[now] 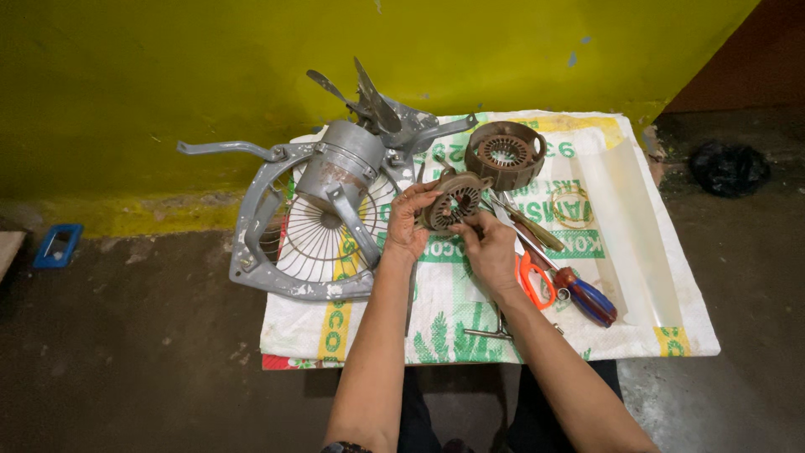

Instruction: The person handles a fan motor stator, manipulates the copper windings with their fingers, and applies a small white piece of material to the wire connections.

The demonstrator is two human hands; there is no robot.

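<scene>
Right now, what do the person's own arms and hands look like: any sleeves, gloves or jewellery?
Both forearms are bare, with no sleeves in view. The left hand and the right hand wear no gloves, and no rings can be made out. A dark band, perhaps a watch or bracelet, shows at the bottom edge on the left arm, cut off by the frame. No cables or markings show.

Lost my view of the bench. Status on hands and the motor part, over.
Left hand and right hand both grip the brown motor end cover, held above the sack mat. Screwdriver and orange scissors lie beside right hand.
</scene>
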